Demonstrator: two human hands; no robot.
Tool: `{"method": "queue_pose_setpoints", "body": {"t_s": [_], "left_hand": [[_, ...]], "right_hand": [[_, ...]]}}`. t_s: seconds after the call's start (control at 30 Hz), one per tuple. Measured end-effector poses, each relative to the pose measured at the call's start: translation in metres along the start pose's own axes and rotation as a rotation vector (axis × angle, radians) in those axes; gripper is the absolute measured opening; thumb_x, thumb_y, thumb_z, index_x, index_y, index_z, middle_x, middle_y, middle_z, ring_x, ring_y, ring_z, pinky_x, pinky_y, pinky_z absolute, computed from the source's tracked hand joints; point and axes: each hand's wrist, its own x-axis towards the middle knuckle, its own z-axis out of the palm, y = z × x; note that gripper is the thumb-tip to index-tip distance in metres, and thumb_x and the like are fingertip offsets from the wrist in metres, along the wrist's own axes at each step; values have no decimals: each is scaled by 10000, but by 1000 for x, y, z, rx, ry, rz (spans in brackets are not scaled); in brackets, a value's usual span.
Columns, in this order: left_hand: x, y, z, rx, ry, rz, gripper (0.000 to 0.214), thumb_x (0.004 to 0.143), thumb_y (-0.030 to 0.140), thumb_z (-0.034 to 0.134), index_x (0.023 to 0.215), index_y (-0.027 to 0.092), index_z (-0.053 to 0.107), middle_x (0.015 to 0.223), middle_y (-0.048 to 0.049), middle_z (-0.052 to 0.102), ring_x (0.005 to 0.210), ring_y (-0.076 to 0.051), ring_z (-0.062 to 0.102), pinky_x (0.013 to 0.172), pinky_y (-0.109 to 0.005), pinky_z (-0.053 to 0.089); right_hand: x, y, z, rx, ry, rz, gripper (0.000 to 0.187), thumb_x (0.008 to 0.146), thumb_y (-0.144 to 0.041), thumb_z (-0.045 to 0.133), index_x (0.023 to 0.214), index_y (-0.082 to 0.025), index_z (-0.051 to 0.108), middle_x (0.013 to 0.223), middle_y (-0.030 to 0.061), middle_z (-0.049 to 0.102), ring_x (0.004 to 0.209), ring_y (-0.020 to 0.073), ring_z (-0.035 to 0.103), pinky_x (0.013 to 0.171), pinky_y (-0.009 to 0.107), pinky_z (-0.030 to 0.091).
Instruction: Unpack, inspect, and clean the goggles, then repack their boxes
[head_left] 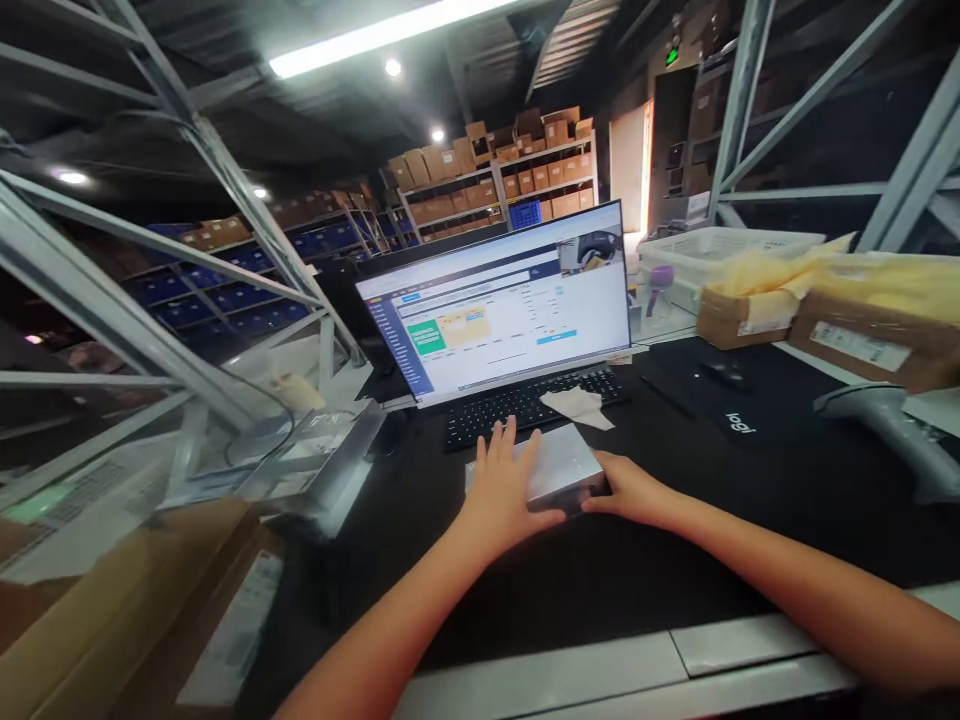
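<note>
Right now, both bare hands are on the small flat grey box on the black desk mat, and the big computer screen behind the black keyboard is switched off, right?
Not quite. The big computer screen is switched on; the head view shows a bright page on it. The rest holds: the left hand lies flat on the small flat grey box, the right hand is at its side, on the black desk mat, behind which sits the black keyboard.

Both forearms bare, left hand (pixel 501 485) and right hand (pixel 631 490) ungloved.

box: the left hand (pixel 504 490) covers the near left part of the grey box (pixel 564 462)
screen text: too small to read on the monitor (pixel 499 300)
scanner: grey scanner (pixel 892 425) cut off at the right picture edge
keyboard: its near edge hidden behind the box
</note>
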Motion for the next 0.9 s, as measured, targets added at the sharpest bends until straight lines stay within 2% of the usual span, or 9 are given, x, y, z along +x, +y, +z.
{"method": "queue_pose_setpoints", "body": {"t_s": [0.07, 0.13, 0.23, 0.33, 0.5, 0.63, 0.73, 0.8, 0.9], "left_hand": [[13, 6, 2, -16, -78, -44, 989, 705, 546, 791, 1523, 198, 356, 1615, -255, 247, 1484, -476, 230, 1152, -727, 208], [20, 14, 3, -23, -94, -5, 846, 773, 523, 747, 1488, 214, 417, 1587, -226, 338, 1464, -438, 315, 1166, -682, 248], [25, 30, 7, -32, -19, 59, 669, 823, 517, 705, 1385, 200, 527, 1537, -201, 438, 1417, -395, 421, 1160, -593, 343], [26, 40, 15, -66, 64, -22, 490, 885, 451, 637, 1276, 159, 600, 1426, -195, 567, 1354, -375, 505, 1086, -524, 451], [18, 35, 21, -183, 151, -63, 345, 902, 382, 595, 1188, 211, 684, 1365, -108, 639, 1306, -320, 564, 1058, -479, 482], [23, 44, 10, -112, 149, -170, 248, 876, 414, 605, 991, 237, 736, 1170, -78, 722, 1073, -302, 679, 897, -424, 524], [32, 56, 5, 37, 117, -242, 338, 886, 511, 560, 878, 210, 712, 961, -80, 705, 822, -274, 684, 674, -350, 467], [37, 62, 4, 97, 106, -266, 325, 908, 470, 521, 847, 206, 700, 908, -74, 673, 747, -247, 660, 584, -308, 374], [41, 64, 6, 93, 85, -279, 286, 927, 366, 470, 824, 224, 696, 903, -59, 658, 679, -208, 625, 543, -293, 273]], "right_hand": [[0, 0, -2, 13, 6, 21, 636, 692, -197, 777, 1302, -187, 599, 1087, 79, 739, 926, 273, 683, 833, 376, 516], [-1, -1, -1, 28, 43, 21, 629, 698, -238, 798, 1296, -186, 610, 1059, 76, 744, 904, 277, 684, 811, 370, 511], [-4, -4, 10, 38, 138, 5, 648, 744, -295, 788, 1350, -195, 583, 1162, 110, 719, 1005, 303, 674, 862, 394, 506], [-9, -9, 20, 20, 211, 37, 680, 743, -288, 800, 1377, -191, 575, 1254, 138, 684, 1094, 321, 655, 927, 423, 497], [-9, -11, 18, 88, 188, 77, 774, 654, -297, 871, 1376, -257, 596, 1169, 79, 729, 1020, 317, 687, 908, 436, 525], [-3, 1, 12, 80, 187, 41, 999, 581, -346, 914, 1477, -259, 480, 1297, 108, 655, 1144, 344, 631, 979, 479, 500], [4, 18, 7, 35, 60, -33, 1243, 517, -331, 943, 1572, -233, 292, 1429, 167, 520, 1294, 365, 516, 1052, 508, 445], [8, 29, 5, 43, -14, -99, 1350, 496, -330, 953, 1599, -251, 179, 1496, 175, 432, 1383, 360, 422, 1118, 510, 378], [12, 40, 3, 43, -54, -168, 1442, 480, -389, 961, 1610, -261, 73, 1584, 184, 308, 1469, 355, 297, 1187, 499, 277]]}}
